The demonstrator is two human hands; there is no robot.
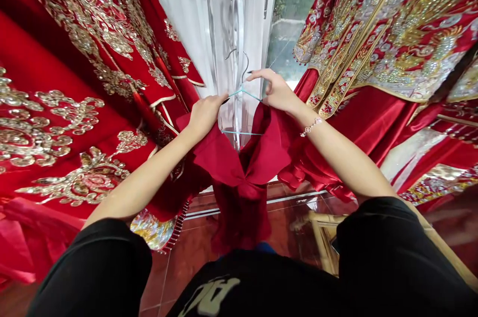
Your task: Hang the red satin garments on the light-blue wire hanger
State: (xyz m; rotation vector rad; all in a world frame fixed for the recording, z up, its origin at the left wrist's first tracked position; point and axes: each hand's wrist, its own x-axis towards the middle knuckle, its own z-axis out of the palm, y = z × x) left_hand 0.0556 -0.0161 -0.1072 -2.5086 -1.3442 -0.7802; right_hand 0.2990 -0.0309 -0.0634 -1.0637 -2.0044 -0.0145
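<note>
A deep red satin garment with a wide collar (pixel 242 172) hangs in front of me on a thin teal wire hanger (pixel 242 92). The hanger's hook rises above my hands, and its lower bar shows through the garment's open neck. My left hand (pixel 203 115) grips the hanger's left arm where it meets the red cloth. My right hand (pixel 274 90) holds the hanger's right arm, and a thin bracelet (pixel 311 127) circles that wrist.
Red gowns with gold sequin embroidery (pixel 74 133) hang on the left, and another (pixel 396 43) hangs on the right. Behind are a white curtain (pixel 179 3) and a glass door (pixel 295 8). Below lie red tiles (pixel 186 267) and a bamboo frame (pixel 321 237).
</note>
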